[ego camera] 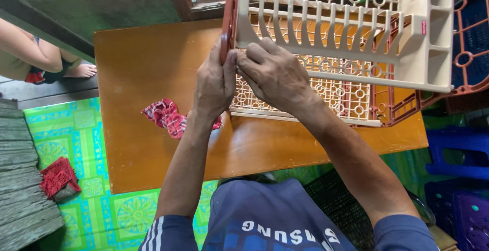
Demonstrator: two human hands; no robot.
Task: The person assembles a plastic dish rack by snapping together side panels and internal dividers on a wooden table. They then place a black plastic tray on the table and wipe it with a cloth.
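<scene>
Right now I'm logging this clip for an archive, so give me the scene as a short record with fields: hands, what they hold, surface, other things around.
left hand: left hand grips the reddish-brown frame edge of the rack
right hand: right hand presses on the cream plastic dish rack, beside the left hand
rack pose: tilted up, lower edge on the table
surface: orange-brown wooden table
on table: red checked cloth, apart from the rack
floor: green patterned mat
nearby: another person's arm, upper left

Red checked cloth (165,116) on table (137,67) (orange-brown).
</scene>
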